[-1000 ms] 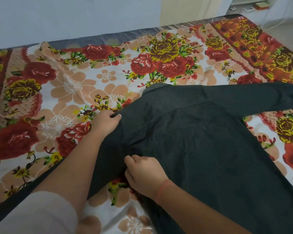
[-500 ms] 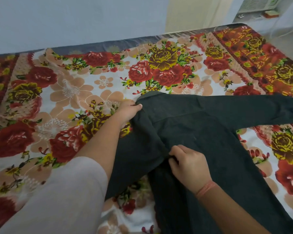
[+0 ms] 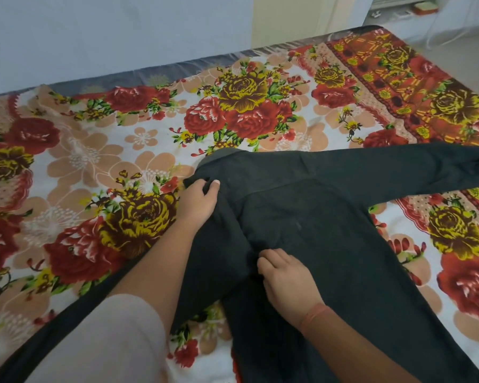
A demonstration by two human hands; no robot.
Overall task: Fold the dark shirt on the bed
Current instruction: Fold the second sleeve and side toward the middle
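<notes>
Shirt: the dark shirt [image 3: 329, 217] is laid on the bed [image 3: 94, 167], with its collar [image 3: 221, 157] toward the far side.
Sleeves: one sleeve [image 3: 398, 167] is stretched out to the right edge; the other [image 3: 67, 316] is seen running to the lower left, under the left arm.
Left hand: the left hand [image 3: 199, 200] is placed at the shoulder just beside the collar; the cloth is pinched between the bent fingers and the thumb.
Right hand: the right hand [image 3: 285, 277] is set on the body of the shirt, nearer to the person; its fingers are curled into a gathered fold of the cloth.
Wrist: a reddish band [image 3: 314, 316] is worn on the right wrist.
Bed cover: a sheet with big red and yellow flowers.
</notes>
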